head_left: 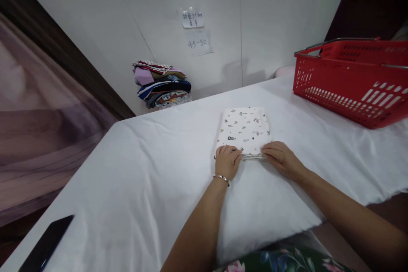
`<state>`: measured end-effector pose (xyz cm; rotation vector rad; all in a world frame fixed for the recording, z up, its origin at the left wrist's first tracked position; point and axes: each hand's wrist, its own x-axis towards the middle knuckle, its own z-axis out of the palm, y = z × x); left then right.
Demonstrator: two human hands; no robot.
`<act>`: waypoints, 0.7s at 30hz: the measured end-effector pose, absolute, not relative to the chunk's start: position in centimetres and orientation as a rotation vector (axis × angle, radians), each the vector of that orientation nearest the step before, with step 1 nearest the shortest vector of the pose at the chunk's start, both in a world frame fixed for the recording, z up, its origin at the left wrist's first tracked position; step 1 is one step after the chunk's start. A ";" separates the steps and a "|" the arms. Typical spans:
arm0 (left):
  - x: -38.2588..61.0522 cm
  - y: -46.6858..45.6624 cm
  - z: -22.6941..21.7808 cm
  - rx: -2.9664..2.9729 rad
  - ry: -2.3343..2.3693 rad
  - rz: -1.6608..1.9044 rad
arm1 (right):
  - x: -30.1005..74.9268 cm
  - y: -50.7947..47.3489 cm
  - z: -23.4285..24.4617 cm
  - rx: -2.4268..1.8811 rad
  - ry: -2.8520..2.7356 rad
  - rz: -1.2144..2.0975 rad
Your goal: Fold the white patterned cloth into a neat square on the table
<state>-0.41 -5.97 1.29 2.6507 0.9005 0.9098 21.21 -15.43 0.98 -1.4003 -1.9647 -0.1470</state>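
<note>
A white cloth (244, 129) with small printed figures and plants lies folded into a layered rectangle on the white-covered table (127, 178). At its near left corner, my left hand (228, 160) has its fingers on top and its thumb along the folded edge. My right hand (282, 158) pinches the near right corner in the same way. Between the two hands, the stacked layers show along the front edge. A bracelet circles my left wrist.
A red plastic basket (338, 83) with metal handles stands at the right. Folded garments (164, 85) are piled beyond the far edge, by the wall. A dark flat device (47, 242) lies at the near left. Sheer curtains (47, 123) hang at the left.
</note>
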 end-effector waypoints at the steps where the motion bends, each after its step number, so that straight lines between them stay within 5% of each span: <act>1: -0.3 -6.0 1.3 2.649 0.907 0.912 | 21.1 -15.4 1.0 -1.400 -1.957 -0.148; 21: 0.0 -6.0 1.1 2.634 0.931 0.955 | 20.7 -15.4 1.4 -1.407 -1.940 -0.229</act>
